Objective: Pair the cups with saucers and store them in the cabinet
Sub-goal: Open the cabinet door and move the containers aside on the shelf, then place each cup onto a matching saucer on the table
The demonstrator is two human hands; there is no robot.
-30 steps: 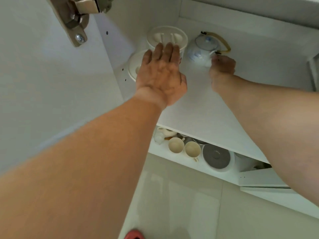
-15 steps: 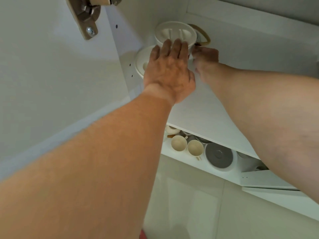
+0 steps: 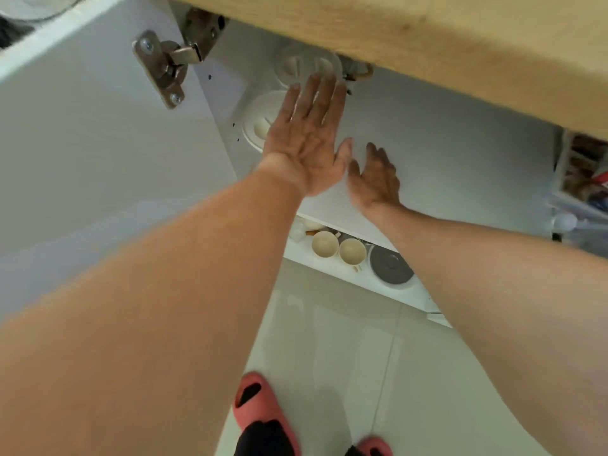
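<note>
Both my hands are inside the open cabinet over its white upper shelf (image 3: 444, 153). My left hand (image 3: 309, 139) is flat with fingers spread, its fingertips at the near rim of a white round lidded container (image 3: 301, 65) at the back left. A second white round lid (image 3: 260, 125) lies partly under that hand. My right hand (image 3: 375, 179) hovers open and empty just right of the left one. Behind the container, only the handle of a teapot (image 3: 360, 75) shows under the wooden counter edge. Two cream cups (image 3: 339, 250) stand on the lower shelf.
A wooden countertop edge (image 3: 427, 44) overhangs the cabinet top. The open door with a metal hinge (image 3: 167, 65) is at the left. A grey lid (image 3: 391, 268) sits beside the cups. Packaged goods (image 3: 585, 179) fill the right compartment. Pink slippers (image 3: 260, 409) stand on the tiled floor.
My right hand has let go of the teapot and drawn back toward the shelf's front, open. The view has tilted down, so the countertop now hides most of the teapot.
</note>
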